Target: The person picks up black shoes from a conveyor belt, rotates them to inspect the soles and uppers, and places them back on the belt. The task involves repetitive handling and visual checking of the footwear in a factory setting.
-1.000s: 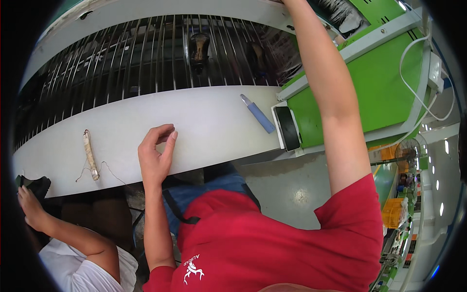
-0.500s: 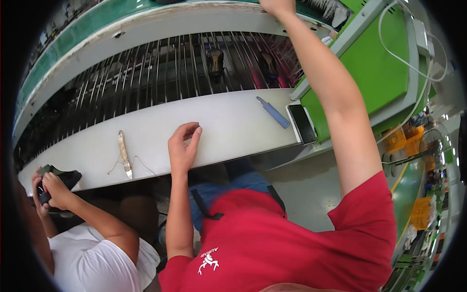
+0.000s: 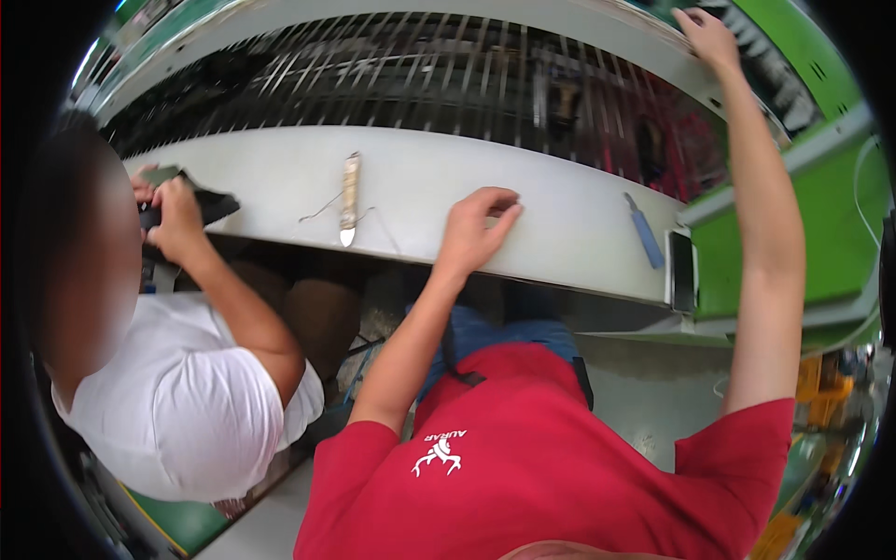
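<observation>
The left hand (image 3: 474,233) is being rested palm-down on the white ledge (image 3: 560,233), fingers loosely spread and nothing being gripped; the right hand (image 3: 707,37) is being stretched far up beyond the ledge to the machine's upper rim (image 3: 597,19), fingers curled on it, though whether anything is being clasped cannot be told. Left of the resting hand a knife (image 3: 349,198) is being left lying across the ledge, and right of it a blue tool (image 3: 644,243) and a dark phone (image 3: 680,273); at the ledge's far left a black object (image 3: 201,205) is being handled by a co-worker's hands (image 3: 168,210).
</observation>
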Demonstrator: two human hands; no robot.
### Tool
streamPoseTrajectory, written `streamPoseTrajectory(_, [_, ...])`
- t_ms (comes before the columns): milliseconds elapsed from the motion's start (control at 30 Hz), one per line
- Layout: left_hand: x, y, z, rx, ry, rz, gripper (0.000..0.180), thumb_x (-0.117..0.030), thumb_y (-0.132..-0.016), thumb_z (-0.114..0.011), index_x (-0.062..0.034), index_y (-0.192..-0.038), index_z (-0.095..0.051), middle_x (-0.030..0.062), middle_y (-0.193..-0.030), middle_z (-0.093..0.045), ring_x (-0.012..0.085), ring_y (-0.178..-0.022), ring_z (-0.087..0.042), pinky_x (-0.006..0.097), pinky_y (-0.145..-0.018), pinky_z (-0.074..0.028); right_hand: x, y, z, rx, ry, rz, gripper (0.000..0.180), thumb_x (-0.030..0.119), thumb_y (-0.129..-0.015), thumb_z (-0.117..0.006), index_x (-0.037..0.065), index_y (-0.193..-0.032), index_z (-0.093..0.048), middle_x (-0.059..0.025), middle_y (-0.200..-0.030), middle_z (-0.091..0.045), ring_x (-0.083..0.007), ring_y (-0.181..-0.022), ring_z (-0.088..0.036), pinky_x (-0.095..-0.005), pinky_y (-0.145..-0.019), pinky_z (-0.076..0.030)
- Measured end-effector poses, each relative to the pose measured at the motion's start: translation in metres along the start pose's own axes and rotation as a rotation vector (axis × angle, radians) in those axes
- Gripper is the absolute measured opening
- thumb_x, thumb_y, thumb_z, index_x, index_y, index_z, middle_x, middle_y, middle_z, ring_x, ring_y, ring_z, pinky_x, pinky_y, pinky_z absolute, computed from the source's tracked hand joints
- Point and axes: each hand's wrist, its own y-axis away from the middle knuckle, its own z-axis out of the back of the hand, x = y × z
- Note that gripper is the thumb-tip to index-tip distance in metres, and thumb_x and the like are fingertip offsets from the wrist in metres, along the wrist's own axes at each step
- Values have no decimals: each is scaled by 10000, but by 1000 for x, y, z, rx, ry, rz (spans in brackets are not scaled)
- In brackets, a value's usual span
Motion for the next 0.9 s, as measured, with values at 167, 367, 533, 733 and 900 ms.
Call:
streamPoseTrajectory(167, [-2, 10, 13, -58, -83, -7, 231, -130, -997, -796, 25, -1168, -781, 159, -1111, -818, 261, -1011, -813, 366, -919, -639, 50, 0, -14, 163, -67, 57, 669, 706, -985, -612, 131, -1258, -817, -152, -1028, -819, -325, -1035, -776, -424, -938, -562])
streamPoseTrajectory(367, [-3, 12, 13, -46, -197, -69, 222, -129, -982, -796, 6, -1158, -783, 153, -1093, -804, 278, -986, -811, 369, -902, -637, 51, 6, -10, 146, -103, 35, 688, 691, -991, -624, 104, -1304, -801, -185, -1125, -820, -343, -1078, -763, -416, -990, -544])
streamPoseTrajectory(533, [-10, 10, 12, -28, -226, -60, 214, -130, -984, -795, -1, -1155, -786, 151, -1093, -802, 280, -980, -809, 371, -899, -637, 30, -2, -18, 184, -230, 82, 680, 673, -992, -641, 98, -1322, -795, -189, -1114, -821, -312, -1071, -766, -399, -989, -541])
streamPoseTrajectory(733, [-8, 8, 7, -54, -210, -5, 204, -86, -986, -795, 7, -1167, -785, 147, -1086, -805, 264, -1000, -811, 361, -911, -636, 39, -3, -18, 209, -195, 141, 657, 630, -1031, -625, 71, -1345, -767, -153, -1174, -811, -281, -1089, -745, -363, -1015, -519])
streamPoseTrajectory(900, [-14, 6, 4, -65, -202, 26, 206, -79, -991, -792, 12, -1176, -783, 147, -1091, -810, 254, -1013, -811, 351, -922, -632, 39, 1, -17, 219, -217, 146, 633, 602, -1061, -595, 76, -1383, -736, -126, -1250, -788, -258, -1151, -720, -337, -1057, -490])
